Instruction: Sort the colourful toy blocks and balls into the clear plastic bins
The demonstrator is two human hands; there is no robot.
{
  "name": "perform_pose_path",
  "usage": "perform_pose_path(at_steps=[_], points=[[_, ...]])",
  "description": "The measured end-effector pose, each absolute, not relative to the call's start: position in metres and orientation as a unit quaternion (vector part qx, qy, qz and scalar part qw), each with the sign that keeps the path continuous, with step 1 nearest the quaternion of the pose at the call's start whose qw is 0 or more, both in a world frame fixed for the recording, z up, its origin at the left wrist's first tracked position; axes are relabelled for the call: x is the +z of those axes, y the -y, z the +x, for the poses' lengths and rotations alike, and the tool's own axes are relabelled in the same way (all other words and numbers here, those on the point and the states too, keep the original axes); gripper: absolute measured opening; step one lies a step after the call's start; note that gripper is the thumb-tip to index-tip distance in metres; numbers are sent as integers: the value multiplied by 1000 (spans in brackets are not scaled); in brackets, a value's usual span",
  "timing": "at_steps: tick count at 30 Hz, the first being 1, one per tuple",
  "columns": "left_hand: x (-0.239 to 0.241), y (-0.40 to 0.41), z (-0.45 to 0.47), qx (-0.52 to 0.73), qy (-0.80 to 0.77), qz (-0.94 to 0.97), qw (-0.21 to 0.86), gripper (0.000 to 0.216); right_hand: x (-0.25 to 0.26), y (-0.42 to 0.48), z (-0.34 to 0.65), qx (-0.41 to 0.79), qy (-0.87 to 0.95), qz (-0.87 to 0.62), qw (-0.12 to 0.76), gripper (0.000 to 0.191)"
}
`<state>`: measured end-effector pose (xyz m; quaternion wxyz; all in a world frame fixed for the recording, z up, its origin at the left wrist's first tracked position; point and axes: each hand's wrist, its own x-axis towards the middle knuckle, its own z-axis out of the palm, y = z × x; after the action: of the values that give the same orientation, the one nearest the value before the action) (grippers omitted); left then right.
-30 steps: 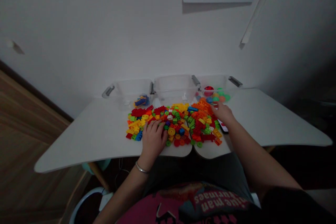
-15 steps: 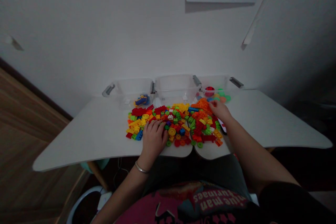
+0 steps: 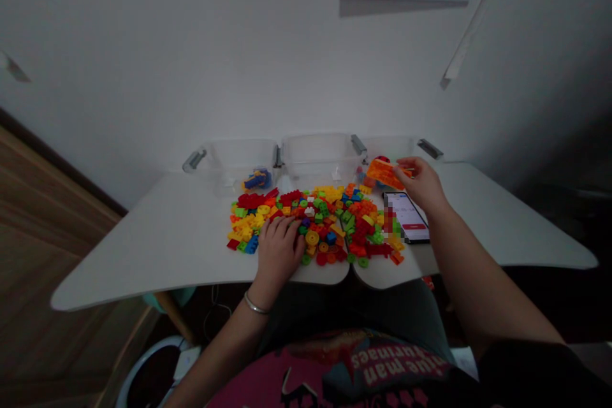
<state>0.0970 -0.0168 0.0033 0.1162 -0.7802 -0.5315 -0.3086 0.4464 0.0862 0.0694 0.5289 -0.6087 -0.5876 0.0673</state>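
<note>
A pile of mixed toy building blocks [image 3: 322, 220] in red, yellow, green, blue and orange covers the middle of the table. On the front left of the pile, my left hand [image 3: 280, 248] lies palm down with its fingers stretched over the blocks, gripping nothing that I can see. Beyond the pile on the right, my right hand [image 3: 421, 182] is closed on the edge of a large orange building block [image 3: 384, 173]. That block is raised in front of the right-hand clear bin [image 3: 394, 145] and partly covers the things in it.
A phone [image 3: 412, 220] with a lit screen lies right of the pile. The left clear bin [image 3: 241, 148] holds a blue-and-yellow toy [image 3: 258, 179]; the middle clear bin [image 3: 320, 143] stands beside it. The white table [image 3: 186, 229] has a seam at its front middle.
My right hand has lifted the orange block out of the pile, up and to the right. More of the phone now shows. My left hand has stayed in place.
</note>
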Motion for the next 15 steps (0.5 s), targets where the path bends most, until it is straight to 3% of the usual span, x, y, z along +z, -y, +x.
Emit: perform_pose_path(at_steps=[7,11,15], points=[[4,17,97,-309,534,-779,114,32,102,-112,440,29,550,-556,623,33],[5,17,97,-308,533,-780,109,32,121,-140,420,25,592,-565,575,37],[5,18,97,-306,536,-780,102,32,134,-162,388,33,624,-566,539,29]])
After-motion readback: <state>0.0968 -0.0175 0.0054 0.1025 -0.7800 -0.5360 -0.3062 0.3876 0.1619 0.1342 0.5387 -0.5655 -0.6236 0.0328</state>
